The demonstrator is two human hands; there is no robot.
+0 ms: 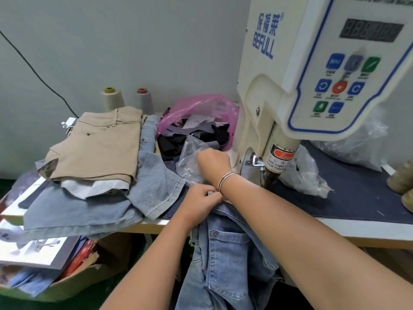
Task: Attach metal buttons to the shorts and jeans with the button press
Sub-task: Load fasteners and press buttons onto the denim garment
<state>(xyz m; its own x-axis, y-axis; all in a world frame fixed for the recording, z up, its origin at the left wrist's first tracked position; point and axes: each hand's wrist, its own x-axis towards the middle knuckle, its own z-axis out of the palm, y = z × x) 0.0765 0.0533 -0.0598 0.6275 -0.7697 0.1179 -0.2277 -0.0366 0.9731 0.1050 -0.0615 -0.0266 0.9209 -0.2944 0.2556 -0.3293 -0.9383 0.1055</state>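
A pair of blue jeans (225, 249) hangs over the table's front edge, its waistband lying on the dark mat. My left hand (202, 201) pinches the waistband of the jeans near the edge. My right hand (213, 159), a silver bangle on its wrist, reaches across into a clear plastic bag (190, 157) left of the press; its fingers are hidden in the bag. The cream button press (312, 86) stands at the right, its punch head (271, 173) just right of my right wrist. Khaki shorts (98, 142) lie folded on a denim pile (89, 204) at the left.
A pink bag of fabric scraps (201, 121) sits behind my right hand. Two thread cones (111, 97) stand against the wall. More clear bags (308, 173) lie right of the punch. A cardboard box (73, 278) of cloth sits below the table's left end.
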